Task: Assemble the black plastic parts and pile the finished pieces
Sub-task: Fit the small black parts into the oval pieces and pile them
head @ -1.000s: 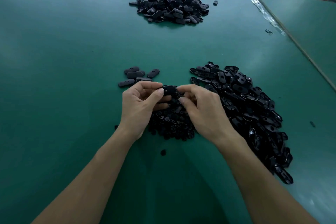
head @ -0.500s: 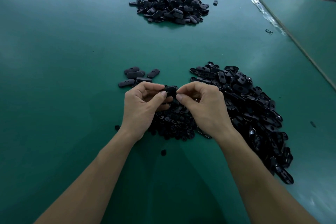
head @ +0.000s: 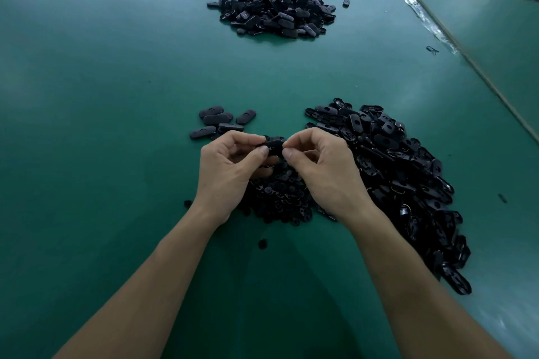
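Both the left hand (head: pixel 230 172) and the right hand (head: pixel 326 172) pinch one small matte black oval plastic part (head: pixel 274 144) (fingers curled) above the smooth green tabletop (head: pixel 116 96), just left of a glossy heap of black plastic shells (head: pixel 402 172)

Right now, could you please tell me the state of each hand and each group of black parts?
left hand: pinches held part
right hand: pinches held part
held part: between both hands, over near heap
near heap: loose, partly under the hands
right pile: loose, sprawling
far pile: heaped, untouched
small group: pieces lying flat
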The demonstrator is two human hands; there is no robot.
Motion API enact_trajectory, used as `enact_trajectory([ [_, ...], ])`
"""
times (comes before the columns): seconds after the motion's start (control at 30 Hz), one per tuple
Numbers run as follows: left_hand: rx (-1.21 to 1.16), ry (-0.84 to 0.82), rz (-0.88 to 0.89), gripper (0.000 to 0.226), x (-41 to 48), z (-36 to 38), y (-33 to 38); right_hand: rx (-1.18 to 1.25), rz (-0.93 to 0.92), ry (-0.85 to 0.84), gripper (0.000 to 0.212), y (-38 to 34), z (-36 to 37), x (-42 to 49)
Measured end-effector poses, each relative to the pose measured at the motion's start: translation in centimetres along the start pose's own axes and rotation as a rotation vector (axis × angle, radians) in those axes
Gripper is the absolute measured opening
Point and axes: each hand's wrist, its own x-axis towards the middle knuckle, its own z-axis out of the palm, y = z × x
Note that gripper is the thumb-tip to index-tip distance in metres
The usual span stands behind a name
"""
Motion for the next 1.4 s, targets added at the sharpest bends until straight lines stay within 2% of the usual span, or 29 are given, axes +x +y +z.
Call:
enact_trajectory([
  [0.13,0.011,0.013,-0.004,0.012,-0.1,0.1,0.1,0.020,0.005,-0.016,0.014,-0.3,-0.1,0.0],
  [0.47,0.041,-0.037,-0.034,0.010,-0.2,0.2,0.6,-0.186,-0.112,0.032,0.018,-1.4,0.4,-0.3],
  [0.63,0.081,-0.043,-0.018,0.012,-0.2,0.2,0.5,-0.236,-0.080,0.063,0.009,-1.4,1.0,-0.3],
  [0.87,0.091,-0.049,-0.013,0.011,-0.2,0.1,0.4,-0.187,-0.072,0.076,0.013,-1.5,1.1,-0.3],
  [1.2,0.081,-0.053,-0.006,0.011,-0.2,0.1,0.3,-0.254,-0.073,0.088,0.018,-2.0,1.3,-0.4],
  [1.4,0.101,-0.078,0.004,0.016,-0.2,0.0,0.2,-0.256,-0.017,0.080,0.010,-1.9,1.2,-0.4],
])
